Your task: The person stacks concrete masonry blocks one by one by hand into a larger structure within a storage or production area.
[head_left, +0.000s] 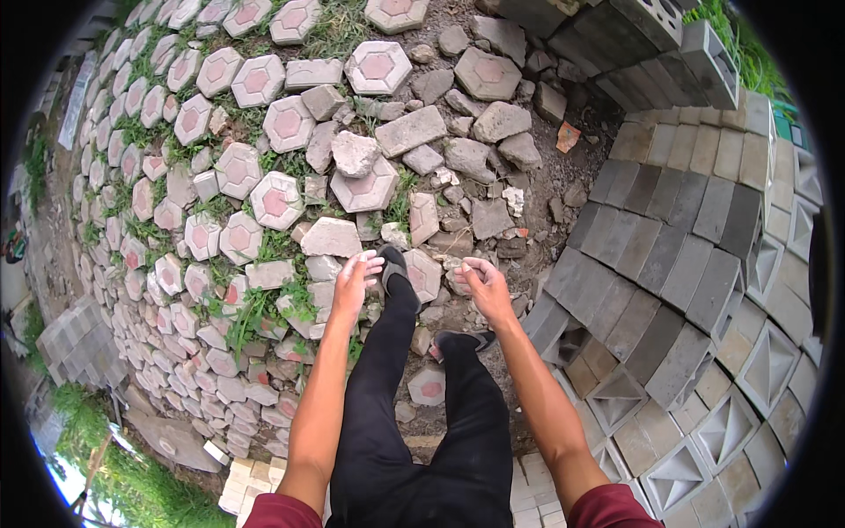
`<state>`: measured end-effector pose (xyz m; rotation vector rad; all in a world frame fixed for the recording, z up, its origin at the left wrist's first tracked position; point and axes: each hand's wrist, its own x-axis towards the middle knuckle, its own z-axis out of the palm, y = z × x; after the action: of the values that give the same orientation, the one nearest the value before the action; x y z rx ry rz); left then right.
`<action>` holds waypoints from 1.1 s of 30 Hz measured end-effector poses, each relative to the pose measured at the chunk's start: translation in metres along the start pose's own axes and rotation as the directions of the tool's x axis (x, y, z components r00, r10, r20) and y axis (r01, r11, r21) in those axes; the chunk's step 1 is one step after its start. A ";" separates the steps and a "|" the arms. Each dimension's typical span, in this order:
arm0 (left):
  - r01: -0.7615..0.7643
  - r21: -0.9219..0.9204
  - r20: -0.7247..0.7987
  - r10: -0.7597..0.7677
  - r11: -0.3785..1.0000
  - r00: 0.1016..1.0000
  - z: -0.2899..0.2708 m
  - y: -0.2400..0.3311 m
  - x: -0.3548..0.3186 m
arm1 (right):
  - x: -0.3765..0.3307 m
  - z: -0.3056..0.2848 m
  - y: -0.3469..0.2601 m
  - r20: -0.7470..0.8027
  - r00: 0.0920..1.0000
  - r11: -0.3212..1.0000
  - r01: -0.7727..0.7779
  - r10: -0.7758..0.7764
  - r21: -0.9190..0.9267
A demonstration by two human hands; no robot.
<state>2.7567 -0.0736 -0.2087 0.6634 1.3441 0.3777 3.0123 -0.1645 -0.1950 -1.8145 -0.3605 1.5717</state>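
At the far left, a grey stack (82, 341) of blocks stands beyond the left edge of the paver heap (238, 171), whose hexagons lie at mixed angles among grass. Nearer the heap's right edge, a pale slab (331, 238) lies just beyond the left hand (356, 280), its long axis running roughly left to right. That hand is released, fingers loosely bent and pointing away from the person, nothing in it. Right of it, the left shoe (393, 267) partly covers a hexagonal paver (424, 275), which lies between the hands, its visible length running away from the person. The right hand (483, 287) is half-curled above rubble, thumb close to the forefinger; whether it pinches anything small can't be made out. The right shoe (466, 343) is below. Farthest right, block rows (656, 251) rise in steps.
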 end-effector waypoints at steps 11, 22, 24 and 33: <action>-0.126 -0.156 -0.286 0.077 0.980 0.955 -0.177 0.057 -0.080 | -0.009 0.199 -0.166 0.395 0.914 0.968 0.005 0.098 -0.250; -0.338 -0.397 -0.603 0.035 0.853 0.797 -0.233 0.192 -0.176 | -0.003 0.356 -0.323 0.704 0.709 0.663 0.505 0.046 -0.552; -0.369 -0.377 -0.668 0.026 0.849 0.743 -0.248 0.218 -0.194 | -0.024 0.409 -0.374 0.736 0.677 0.454 0.657 -0.004 -0.602; -0.563 -0.213 -0.864 0.115 0.798 0.490 -0.332 0.334 -0.270 | -0.060 0.571 -0.475 0.934 0.349 0.343 0.870 0.079 -0.354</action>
<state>2.4187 0.0907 0.1835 0.3103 1.8925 1.4852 2.5667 0.3220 0.1517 -0.9318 -2.4077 1.7804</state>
